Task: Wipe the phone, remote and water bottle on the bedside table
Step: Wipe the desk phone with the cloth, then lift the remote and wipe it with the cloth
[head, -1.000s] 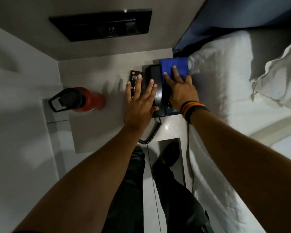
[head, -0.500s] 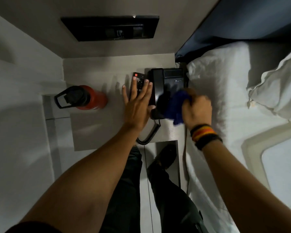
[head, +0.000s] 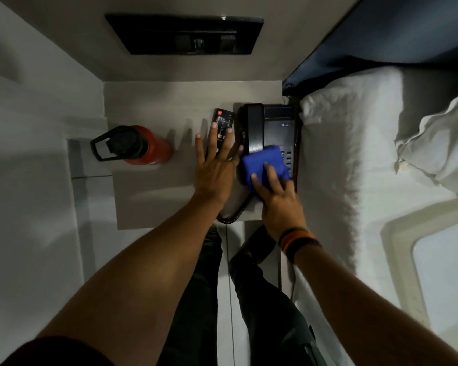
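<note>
- The right hand (head: 278,204) presses a blue cloth (head: 265,162) flat onto the near keypad end of the phone (head: 275,122); its fingers lie spread on top of the cloth, pinning it rather than clenching it, probably so a broad patch of cloth rubs the surface.
- The left hand (head: 214,170) lies flat with fingers splayed, grasping nothing; its fingertips (head: 229,131) rest on the remote (head: 222,122), just beside the phone, likely to brace the body or keep things from sliding.
- The phone sits at the table (head: 148,202) edge nearest the bed (head: 341,154), its cord (head: 230,217) hanging off the front.
- The bottle (head: 140,146) stands well apart at the left corner, untouched, as I judge; phone-wiping is the step in hand.
</note>
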`<action>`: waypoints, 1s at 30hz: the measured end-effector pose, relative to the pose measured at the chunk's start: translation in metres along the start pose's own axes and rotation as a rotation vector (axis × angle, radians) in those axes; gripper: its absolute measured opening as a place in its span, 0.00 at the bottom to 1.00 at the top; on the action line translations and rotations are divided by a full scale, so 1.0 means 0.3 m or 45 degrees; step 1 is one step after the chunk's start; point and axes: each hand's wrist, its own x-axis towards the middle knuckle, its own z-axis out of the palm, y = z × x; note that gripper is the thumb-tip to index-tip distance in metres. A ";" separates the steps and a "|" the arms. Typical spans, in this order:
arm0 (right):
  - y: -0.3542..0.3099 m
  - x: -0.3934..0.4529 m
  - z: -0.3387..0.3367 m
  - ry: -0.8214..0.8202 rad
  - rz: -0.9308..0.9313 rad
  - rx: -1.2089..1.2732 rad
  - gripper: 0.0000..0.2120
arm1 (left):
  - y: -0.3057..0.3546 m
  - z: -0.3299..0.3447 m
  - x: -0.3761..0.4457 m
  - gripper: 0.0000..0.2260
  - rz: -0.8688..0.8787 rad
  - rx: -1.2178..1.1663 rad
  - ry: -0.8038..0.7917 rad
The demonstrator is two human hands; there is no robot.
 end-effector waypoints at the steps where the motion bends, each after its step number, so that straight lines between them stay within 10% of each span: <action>1: 0.003 -0.042 0.007 -0.065 0.020 0.023 0.35 | -0.004 0.005 -0.002 0.35 -0.005 0.045 -0.019; 8: 0.010 -0.092 -0.111 0.207 0.626 1.122 0.23 | -0.005 0.000 -0.040 0.19 -0.088 -0.673 0.386; 12: -0.052 -0.084 -0.245 0.134 0.706 2.307 0.19 | 0.077 -0.126 -0.123 0.35 -0.657 -2.297 -0.293; 15: -0.123 -0.074 -0.271 -0.089 0.568 2.693 0.23 | 0.028 -0.144 -0.197 0.35 -0.911 -2.792 -0.598; 21: -0.202 -0.087 -0.171 -0.286 0.630 2.405 0.20 | -0.061 -0.099 -0.225 0.15 -1.107 -2.604 -0.108; 26: -0.223 -0.072 -0.187 -0.391 0.865 2.220 0.21 | -0.107 -0.119 -0.202 0.14 -0.830 -2.087 -0.210; 30: -0.218 -0.072 -0.179 -0.309 1.016 2.123 0.18 | -0.105 -0.041 -0.123 0.16 -0.789 -1.170 0.178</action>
